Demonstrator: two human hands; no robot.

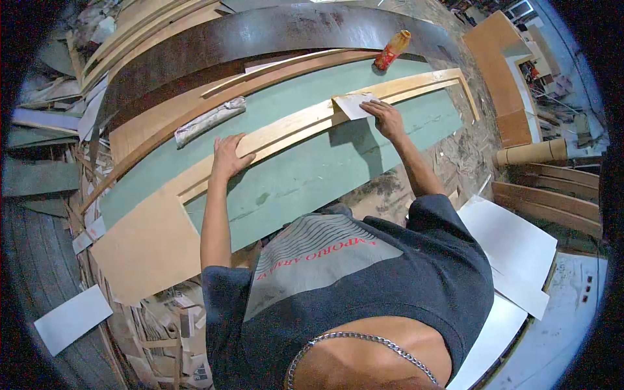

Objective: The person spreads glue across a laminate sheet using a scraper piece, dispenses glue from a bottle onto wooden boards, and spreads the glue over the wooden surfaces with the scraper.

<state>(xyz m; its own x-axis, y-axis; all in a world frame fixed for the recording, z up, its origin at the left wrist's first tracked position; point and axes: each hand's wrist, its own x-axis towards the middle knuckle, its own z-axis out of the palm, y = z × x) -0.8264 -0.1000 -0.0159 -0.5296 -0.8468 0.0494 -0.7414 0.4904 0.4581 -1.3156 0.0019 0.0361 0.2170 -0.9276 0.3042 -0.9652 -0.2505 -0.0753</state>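
A long pale wooden strip frame [279,133] lies across a green board [292,179]. My left hand [229,158] rests on its left part, thumb spread away from the other fingers. Farther right, my right hand [386,121] pinches a white flat card [352,106], whose far edge touches the wood. Yellowish-brown matter shows along that edge. Beyond the strip, a bottle [393,51] with a red label and yellowish-brown upper part stands on the green board. A rolled, whitish wrapped bundle [210,121] lies beyond my left hand.
A dark curved panel [260,39] arches behind the board. A tan sheet [153,250] sits at the left end. White panels [510,240] lie to my right, near a cardboard tube [533,153] and curved wooden pieces [549,201]. Scraps litter the floor.
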